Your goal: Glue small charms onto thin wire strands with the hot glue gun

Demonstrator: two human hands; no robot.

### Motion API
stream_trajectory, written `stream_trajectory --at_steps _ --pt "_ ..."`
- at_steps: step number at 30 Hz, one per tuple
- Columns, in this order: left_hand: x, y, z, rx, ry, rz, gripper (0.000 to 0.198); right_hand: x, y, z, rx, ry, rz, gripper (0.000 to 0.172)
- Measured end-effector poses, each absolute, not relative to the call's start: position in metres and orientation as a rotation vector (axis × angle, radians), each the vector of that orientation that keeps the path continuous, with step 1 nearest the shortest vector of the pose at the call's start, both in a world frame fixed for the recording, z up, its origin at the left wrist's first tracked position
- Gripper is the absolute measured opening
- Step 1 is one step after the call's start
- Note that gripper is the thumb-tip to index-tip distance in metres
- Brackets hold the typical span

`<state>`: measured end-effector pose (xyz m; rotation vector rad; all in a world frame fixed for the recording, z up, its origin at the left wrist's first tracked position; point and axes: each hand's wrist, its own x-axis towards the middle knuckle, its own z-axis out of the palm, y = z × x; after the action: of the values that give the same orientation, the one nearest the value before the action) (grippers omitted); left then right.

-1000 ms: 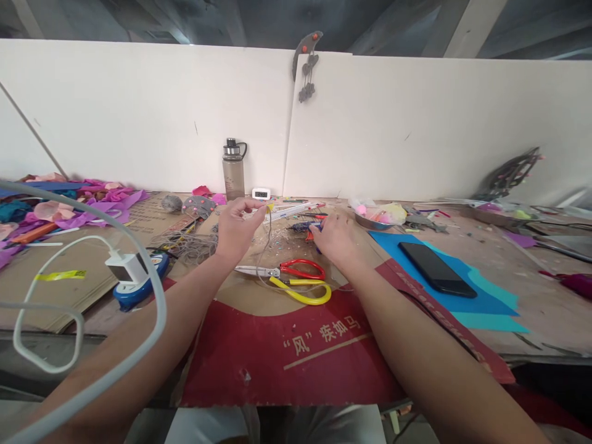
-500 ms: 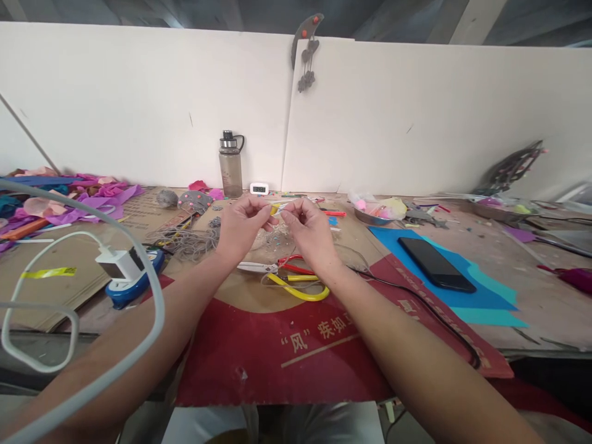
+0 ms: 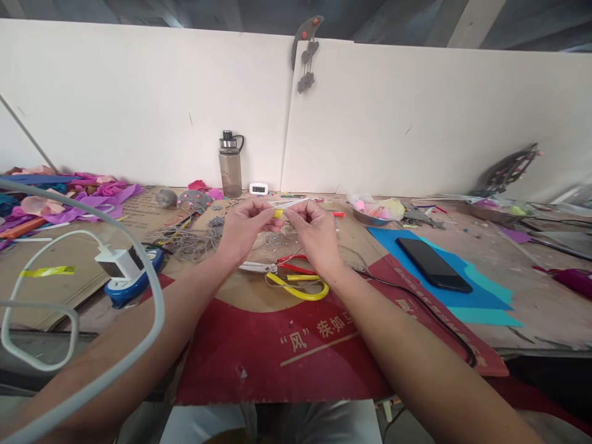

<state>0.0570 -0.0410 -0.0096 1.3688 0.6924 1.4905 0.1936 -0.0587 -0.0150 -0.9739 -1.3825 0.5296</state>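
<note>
Two white panels (image 3: 139,105) form a wall across the far side of the worktable. Near the middle lies a red-and-brown cardboard sheet (image 3: 287,370), printed in pale Chinese characters: “风” 疾如, then one partly hidden by the right forearm. More characters along its right edge are too slanted to read. A water bottle (image 3: 230,169) stands upright against the wall, left of centre; its markings are too small to read. Scissors (image 3: 272,268) with one red and one yellow handle lie on the cardboard, blades pointing left. The left hand (image 3: 243,231) and right hand (image 3: 314,234) meet just beyond them, fingertips pinched close. On the right, a black smartphone (image 3: 432,264) rests on a blue sheet. Beside the bottle sits a white digital timer (image 3: 258,189), digits unclear. Smallest, a yellow piece (image 3: 278,213) is held between both hands' fingertips; its long axis cannot be told.
</note>
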Motion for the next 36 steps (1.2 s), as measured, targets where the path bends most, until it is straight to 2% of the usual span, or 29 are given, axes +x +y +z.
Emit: stream_trajectory --at_steps 10,20,24,31,36 --pt "0.0556 -0.0425 -0.0089 1.373 0.659 1.433 0.018 0.1936 -0.0598 -0.0125 -0.994 -1.361 0.593 0.018" --pt "0.0505 -0.0382 -0.0067 1.305 0.562 1.211 0.021 0.1939 -0.0629 -0.0119 -0.961 -1.296 0.714 0.016" --pt "0.0518 -0.0401 -0.0064 1.397 0.609 1.219 0.027 0.1950 -0.0642 -0.0122 -0.971 -1.315 0.691 0.015" --pt "0.0529 -0.0418 -0.0093 1.530 0.686 1.268 0.024 0.1938 -0.0654 -0.0131 -0.961 -1.366 0.635 0.012" --pt "0.0476 -0.0383 -0.0061 1.453 0.654 1.079 0.025 0.1947 -0.0661 -0.0131 -0.978 -1.377 0.644 0.011"
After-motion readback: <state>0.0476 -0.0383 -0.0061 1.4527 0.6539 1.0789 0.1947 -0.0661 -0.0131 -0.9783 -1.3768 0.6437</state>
